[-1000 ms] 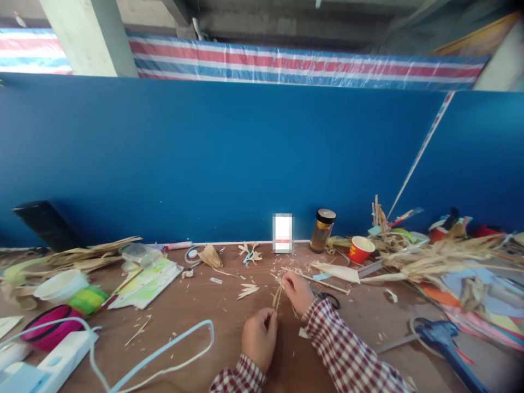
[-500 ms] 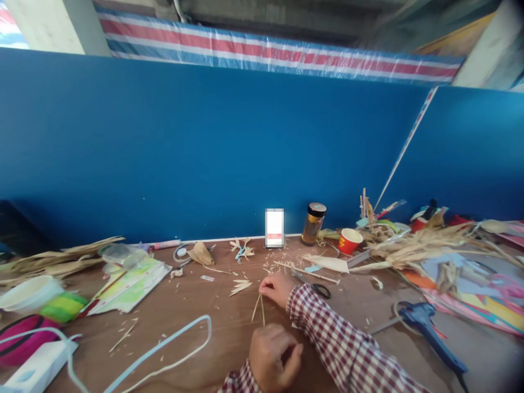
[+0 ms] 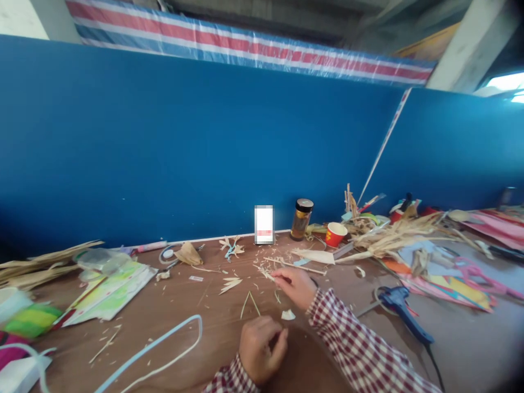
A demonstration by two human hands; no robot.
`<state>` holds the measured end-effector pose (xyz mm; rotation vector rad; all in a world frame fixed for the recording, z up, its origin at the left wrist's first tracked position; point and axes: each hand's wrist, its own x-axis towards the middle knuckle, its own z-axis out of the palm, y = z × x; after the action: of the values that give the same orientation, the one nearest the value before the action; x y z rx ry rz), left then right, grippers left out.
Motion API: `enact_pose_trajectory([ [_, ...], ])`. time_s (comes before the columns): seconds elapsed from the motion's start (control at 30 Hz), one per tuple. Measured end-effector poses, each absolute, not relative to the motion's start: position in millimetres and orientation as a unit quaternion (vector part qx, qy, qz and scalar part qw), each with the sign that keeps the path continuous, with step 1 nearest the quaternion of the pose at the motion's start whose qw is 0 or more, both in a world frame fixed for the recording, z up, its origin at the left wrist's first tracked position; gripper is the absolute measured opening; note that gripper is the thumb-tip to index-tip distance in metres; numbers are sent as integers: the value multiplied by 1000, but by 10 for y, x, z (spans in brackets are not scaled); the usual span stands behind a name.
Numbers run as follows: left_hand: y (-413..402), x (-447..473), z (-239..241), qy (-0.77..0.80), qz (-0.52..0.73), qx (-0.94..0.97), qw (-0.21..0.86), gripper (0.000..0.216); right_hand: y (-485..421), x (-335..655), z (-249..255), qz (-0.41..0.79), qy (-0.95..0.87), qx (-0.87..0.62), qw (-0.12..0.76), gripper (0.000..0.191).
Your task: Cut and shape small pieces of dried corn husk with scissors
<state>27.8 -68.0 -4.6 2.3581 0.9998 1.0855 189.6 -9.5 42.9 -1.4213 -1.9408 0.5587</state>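
My right hand (image 3: 295, 285) reaches forward over the brown table (image 3: 196, 322), fingers pinched at a small cluster of straw shavings (image 3: 265, 272). My left hand (image 3: 260, 347) rests near the front edge, curled into a loose fist; what it holds, if anything, is hidden. Two thin straw strips (image 3: 249, 302) lie in a V between the hands. A small pale husk scrap (image 3: 288, 315) lies just right of them. Both sleeves are red-and-white checked.
A blue glue gun (image 3: 400, 305) lies at the right, with dried husks (image 3: 403, 234), a red paper cup (image 3: 335, 234) and a dark-lidded jar (image 3: 301, 219) behind. A light blue cord (image 3: 164, 341) loops at the front left. Green papers (image 3: 108, 289) lie left. A blue partition (image 3: 204, 153) stands behind.
The view has swung right. My right hand let the two straw strips lie on the table and moved forward to the shavings. My left hand drew back toward the front edge.
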Motion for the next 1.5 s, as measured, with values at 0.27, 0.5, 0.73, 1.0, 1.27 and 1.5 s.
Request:
enact_pose_trajectory([
  [0.27, -549, 249, -19, 445, 447, 743, 224, 34, -670, 2604, 204, 164, -678, -650, 301, 26],
  [0.5, -532, 256, -40, 438, 445, 746, 229, 31, -895, 2708, 12, 113, -680, -683, 243, 25],
  [0.73, -535, 245, -60, 442, 432, 750, 236, 30, -905, 2598, 80, 94, -697, -676, 220, 23],
  [1.0, -550, 239, -49, 446, 413, 757, 237, 27, -950, 2404, 14, 114, -719, -645, 233, 21],
  [1.27, -553, 246, -60, 443, 440, 741, 245, 29, -896, 2206, -21, 121, -718, -644, 235, 19],
  [1.5, -551, 252, -48, 438, 446, 741, 247, 28, -854, 2120, 14, 129, -725, -639, 221, 26],
])
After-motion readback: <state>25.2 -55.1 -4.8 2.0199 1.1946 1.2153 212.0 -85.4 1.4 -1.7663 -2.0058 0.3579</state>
